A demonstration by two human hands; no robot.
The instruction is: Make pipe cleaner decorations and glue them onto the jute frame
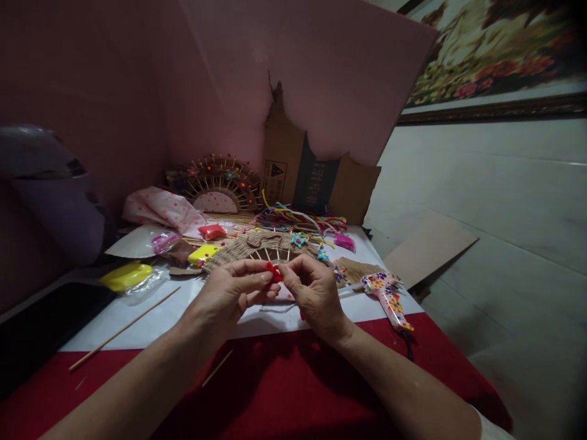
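Between my two hands is a small red pipe-cleaner piece (275, 272), bent into loops like a flower. The thumb and fingers of my left hand (238, 284) pinch it from the left. From the right, my right hand (314, 293) closes its thumb and forefinger on it; part of the piece is hidden by the fingers. Just behind the hands lies a woven fan-shaped craft (245, 249) with stick ribs. Along its right side sit a turquoise flower (298, 239) and smaller blue and purple ones. My hands cover the fan's lower part.
A flower-patterned glue gun (385, 293) lies at the right. Behind are a finished-looking fan (217, 189), colourful pipe cleaners (298, 217) and torn cardboard (321, 174). Yellow clay (127, 277) and a thin stick (123, 329) lie left, on white paper over red cloth (275, 379).
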